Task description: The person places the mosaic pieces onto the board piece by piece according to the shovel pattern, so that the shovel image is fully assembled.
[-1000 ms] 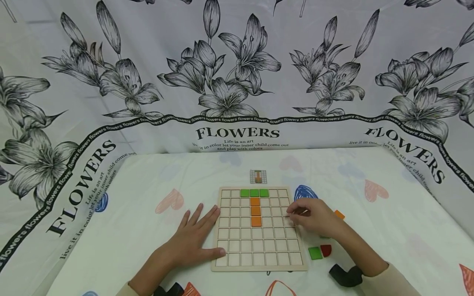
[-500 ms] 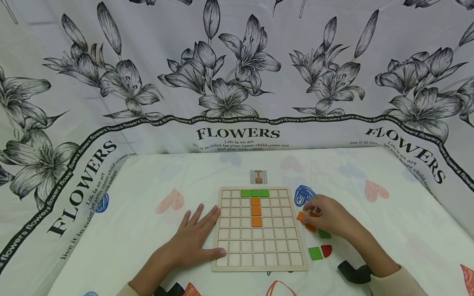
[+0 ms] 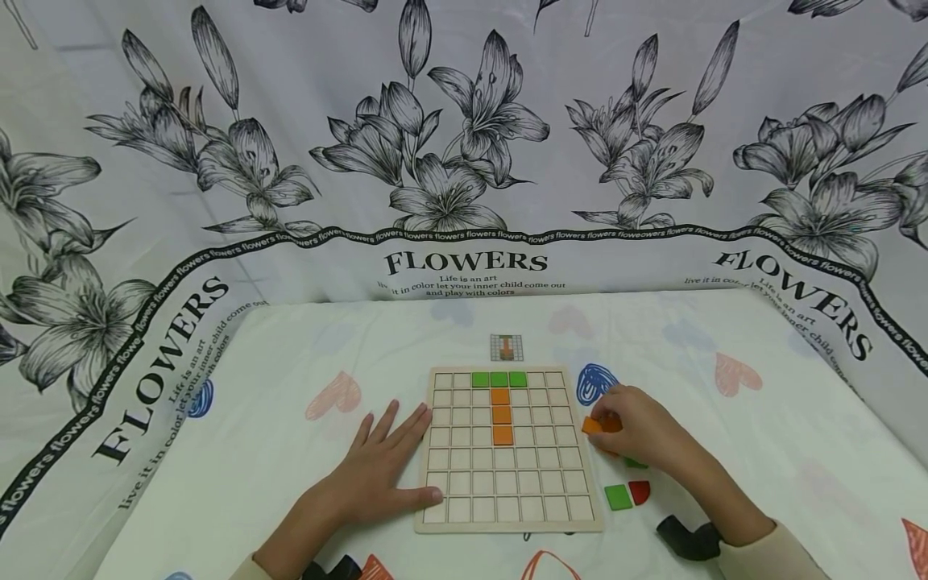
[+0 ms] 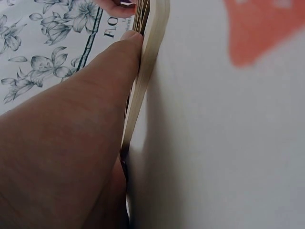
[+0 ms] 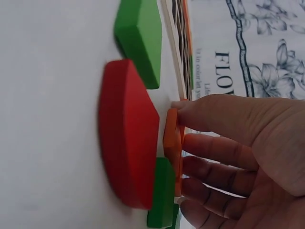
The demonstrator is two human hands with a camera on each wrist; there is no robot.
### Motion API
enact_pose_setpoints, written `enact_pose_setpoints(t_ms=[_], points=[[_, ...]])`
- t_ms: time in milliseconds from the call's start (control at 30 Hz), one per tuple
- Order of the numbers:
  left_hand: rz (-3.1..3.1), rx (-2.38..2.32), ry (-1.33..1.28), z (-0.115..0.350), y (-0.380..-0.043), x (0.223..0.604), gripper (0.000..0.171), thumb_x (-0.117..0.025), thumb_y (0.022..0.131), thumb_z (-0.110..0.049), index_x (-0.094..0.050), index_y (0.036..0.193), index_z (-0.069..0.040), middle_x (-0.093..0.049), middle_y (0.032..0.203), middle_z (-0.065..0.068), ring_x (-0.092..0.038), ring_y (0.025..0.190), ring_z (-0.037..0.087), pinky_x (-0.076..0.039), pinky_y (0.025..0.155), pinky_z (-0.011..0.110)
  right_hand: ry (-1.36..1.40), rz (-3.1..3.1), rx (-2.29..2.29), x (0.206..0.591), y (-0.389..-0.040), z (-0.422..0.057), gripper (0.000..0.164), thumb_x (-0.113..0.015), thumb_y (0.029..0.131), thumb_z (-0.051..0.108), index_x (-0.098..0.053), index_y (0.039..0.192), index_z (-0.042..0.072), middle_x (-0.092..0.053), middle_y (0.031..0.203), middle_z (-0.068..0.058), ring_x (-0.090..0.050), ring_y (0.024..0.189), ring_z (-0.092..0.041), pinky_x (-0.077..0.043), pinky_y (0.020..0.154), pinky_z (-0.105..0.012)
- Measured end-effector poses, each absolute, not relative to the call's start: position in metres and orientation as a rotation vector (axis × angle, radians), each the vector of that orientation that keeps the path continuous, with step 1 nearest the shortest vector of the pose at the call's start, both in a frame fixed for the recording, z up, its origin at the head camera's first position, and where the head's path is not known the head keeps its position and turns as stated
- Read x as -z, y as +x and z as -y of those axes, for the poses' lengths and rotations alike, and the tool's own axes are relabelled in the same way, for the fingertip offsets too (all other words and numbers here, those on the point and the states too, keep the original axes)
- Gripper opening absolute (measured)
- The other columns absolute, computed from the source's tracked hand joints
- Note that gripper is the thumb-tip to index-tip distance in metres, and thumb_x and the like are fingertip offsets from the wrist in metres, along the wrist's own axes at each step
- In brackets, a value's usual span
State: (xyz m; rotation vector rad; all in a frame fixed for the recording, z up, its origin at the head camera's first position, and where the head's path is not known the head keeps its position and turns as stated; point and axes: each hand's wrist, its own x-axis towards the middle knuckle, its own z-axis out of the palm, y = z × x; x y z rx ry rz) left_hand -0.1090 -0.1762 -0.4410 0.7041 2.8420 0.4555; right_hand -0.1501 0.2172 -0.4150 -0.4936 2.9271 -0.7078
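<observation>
My left hand (image 3: 373, 475) lies with straight, spread fingers along the left side of the wooden grid board (image 3: 507, 527), its thumb over the frame. In the left wrist view the thumb (image 4: 128, 40) presses on the board's edge. Three green square tiles (image 3: 499, 379) fill middle cells of the top row, and below the centre one runs a column of three orange tiles (image 3: 502, 415). Right of the board, my right hand (image 3: 645, 423) pinches an orange tile (image 3: 590, 424) between thumb and fingers. Other orange tiles (image 5: 170, 133) lie close under it, partly hidden.
A green tile (image 3: 618, 497) and a red rounded tile (image 3: 640, 492) lie near the board's lower right, with another green tile (image 3: 635, 462) by the right hand. A small pattern card (image 3: 506, 347) lies behind the board. Flower-printed cloth (image 3: 464, 121) hangs at the back.
The right hand has moved from the board's right edge to the loose orange tiles, and its fingers have closed in on one. The left hand has stayed in place.
</observation>
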Motion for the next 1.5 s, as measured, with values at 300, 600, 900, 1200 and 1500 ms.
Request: enact_pose_setpoints(t_ms=[300,600,900,1200,1500], points=[[-2.861,-0.518,0.779,0.179,-0.106,0.440,0.102,-0.049,0.087,-0.078,-0.021,0.162,-0.014,-0.018,0.166,-0.001,-0.003,0.152,0.037,-0.002,0.115,0.064,-0.432,-2.899,0.794,0.413,-0.148,-0.215,0.021,-0.085,0.077,0.008,-0.071,0.093,0.009,-0.062,0.085,0.002,-0.053,0.079,-0.018,-0.052,0.070,-0.033],[-2.860,-0.503,0.775,0.179,-0.107,0.442,0.102,-0.048,0.087,-0.079,-0.021,0.162,-0.015,-0.017,0.166,-0.002,-0.002,0.152,0.037,-0.002,0.115,0.064,-0.529,-2.904,0.980,0.413,-0.148,-0.216,0.023,-0.082,0.082,0.006,-0.075,0.104,0.008,-0.068,0.094,0.003,-0.061,0.082,-0.012,-0.055,0.072,-0.029],[-2.851,-0.495,0.774,0.179,-0.107,0.441,0.103,-0.046,0.087,-0.080,-0.020,0.162,-0.015,-0.016,0.167,-0.002,-0.002,0.152,0.036,-0.001,0.115,0.064,-0.473,-2.756,1.225,0.415,-0.145,-0.211,0.022,-0.081,0.083,0.006,-0.075,0.104,0.010,-0.069,0.094,0.003,-0.066,0.082,-0.013,-0.056,0.070,-0.025],[-2.843,-0.516,0.758,0.179,-0.107,0.438,0.102,-0.050,0.087,-0.078,-0.022,0.161,-0.014,-0.018,0.166,-0.001,-0.003,0.152,0.037,-0.002,0.115,0.064,-0.553,-2.686,1.259,0.419,-0.146,-0.201,0.025,-0.085,0.081,0.015,-0.076,0.103,0.011,-0.070,0.092,0.005,-0.066,0.080,-0.011,-0.056,0.067,-0.026],[-2.843,-0.523,0.758,0.179,-0.106,0.438,0.103,-0.050,0.086,-0.078,-0.022,0.161,-0.014,-0.018,0.166,-0.001,-0.003,0.152,0.037,-0.002,0.115,0.064,-0.643,-2.686,1.221,0.419,-0.145,-0.187,0.024,-0.085,0.081,0.013,-0.075,0.103,0.013,-0.069,0.094,0.008,-0.065,0.081,-0.009,-0.056,0.073,-0.024]])
